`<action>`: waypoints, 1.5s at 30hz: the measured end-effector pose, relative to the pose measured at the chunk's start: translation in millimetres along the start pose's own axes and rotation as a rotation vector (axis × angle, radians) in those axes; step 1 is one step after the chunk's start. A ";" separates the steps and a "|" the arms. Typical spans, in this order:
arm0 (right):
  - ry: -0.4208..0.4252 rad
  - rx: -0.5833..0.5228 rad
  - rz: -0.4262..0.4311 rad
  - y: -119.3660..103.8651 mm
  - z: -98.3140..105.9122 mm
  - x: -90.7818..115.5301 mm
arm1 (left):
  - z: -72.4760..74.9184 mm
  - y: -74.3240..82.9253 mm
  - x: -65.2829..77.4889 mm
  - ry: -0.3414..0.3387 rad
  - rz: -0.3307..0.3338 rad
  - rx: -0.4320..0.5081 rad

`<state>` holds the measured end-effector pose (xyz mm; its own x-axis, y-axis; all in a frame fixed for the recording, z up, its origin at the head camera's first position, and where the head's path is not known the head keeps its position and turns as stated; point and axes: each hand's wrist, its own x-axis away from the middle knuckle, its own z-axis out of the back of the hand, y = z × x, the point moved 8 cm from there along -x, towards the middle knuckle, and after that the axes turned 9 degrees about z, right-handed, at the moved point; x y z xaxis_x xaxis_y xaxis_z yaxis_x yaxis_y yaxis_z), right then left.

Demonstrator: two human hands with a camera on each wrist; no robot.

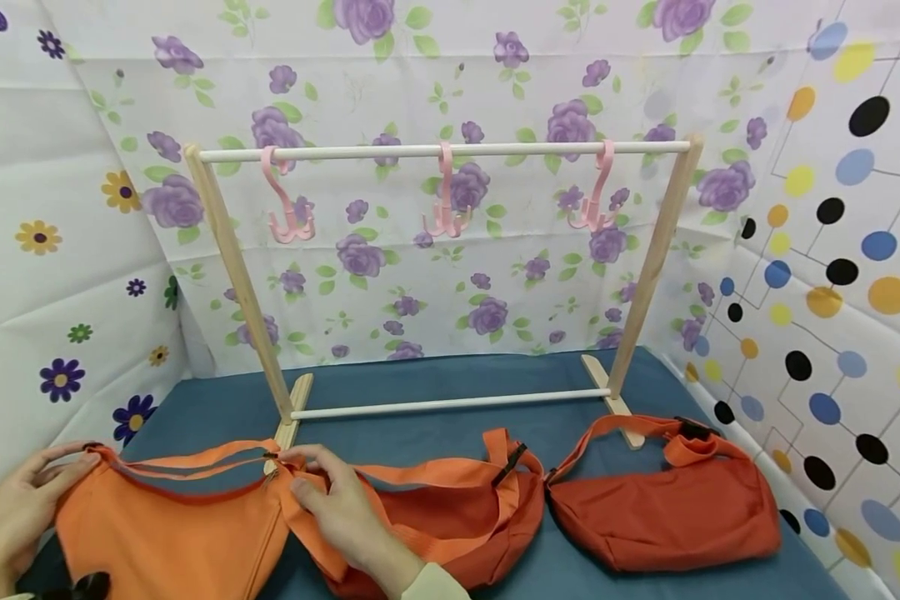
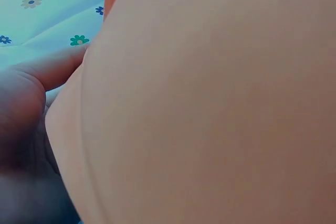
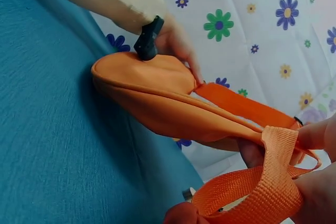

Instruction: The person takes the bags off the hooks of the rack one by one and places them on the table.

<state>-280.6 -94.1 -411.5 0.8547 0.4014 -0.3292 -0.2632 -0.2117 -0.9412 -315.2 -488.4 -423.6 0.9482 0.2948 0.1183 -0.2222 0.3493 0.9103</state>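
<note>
A light orange shoulder bag (image 1: 172,533) hangs upright between my two hands at the front left. My left hand (image 1: 26,508) pinches its upper left corner, where the strap joins. At the opposite upper corner, my right hand (image 1: 341,504) grips the bag near the strap end and buckle. In the right wrist view, a loose loop of orange webbing strap (image 3: 278,166) dangles by the right fingers. The bag's front panel (image 2: 199,108) fills most of the left wrist view. Just beyond my right hand lies a red-orange bag (image 1: 513,508), partly covered by that hand.
Another red-orange bag (image 1: 667,521) lies at the right on the blue cloth (image 1: 450,375). Behind stands a wooden rack (image 1: 240,283) with white bars. Three pink hooks hang from its top bar: left (image 1: 292,225), middle (image 1: 446,217) and right (image 1: 594,212). Patterned sheets surround the table.
</note>
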 end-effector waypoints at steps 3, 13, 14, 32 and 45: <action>0.008 0.017 -0.015 3.0 1.5 0.1 | -0.5 -4.9 0.3 0.027 0.038 -0.044; 0.031 0.154 -0.183 18.9 7.2 1.8 | -11.1 -14.0 -5.9 0.005 0.079 -0.243; 0.025 0.152 -0.210 20.7 7.4 2.7 | -13.3 -15.6 -6.4 -0.017 0.089 -0.261; -0.081 0.026 -0.409 36.9 7.0 6.4 | -14.5 -28.3 -6.0 0.076 0.200 -0.247; -0.123 0.015 -0.370 31.7 7.8 8.6 | -32.2 -31.1 -1.4 0.033 0.304 -0.233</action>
<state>-285.1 -90.4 -444.7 0.8334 0.5520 0.0272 0.0458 -0.0198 -0.9988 -316.9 -471.0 -464.8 0.8242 0.4434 0.3523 -0.5412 0.4333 0.7207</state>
